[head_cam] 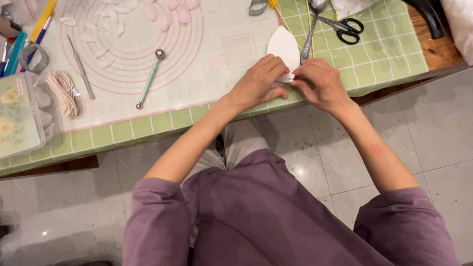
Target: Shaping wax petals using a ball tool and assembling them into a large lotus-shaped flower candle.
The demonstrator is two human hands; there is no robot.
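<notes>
White petal-shaped sheet (284,47) lies flat on the surface (389,54), right of the frame's centre near the top, its pointed tip aimed at the upper edge. Its lower, rounded end is caught between both hands: the left hand (257,83) comes in from the lower left and pinches that end with thumb and fingertips closed on it, and the right hand (322,83) meets it from the right, its fingertips also pressed shut on the same bottom edge. So the grip of each hand sits at the near end of the sheet, and most of the sheet stretches away above the knuckles, bare and untouched. The two hands almost touch each other over the surface's front edge.

Just right of the sheet a metal spoon (310,29) lies lengthwise, close beside it, and black-handled scissors (345,27) rest farther right on the green grid mat (384,59). Left of the hands a pale mat with pink circles (197,54) carries a ball-tipped tool with a teal handle (149,79), a thin metal pick (81,69) and small pink and white petals (167,15) in the upper part of the frame. A coil of cream cord (63,91) and a clear plastic box (19,116) sit at the far left.
</notes>
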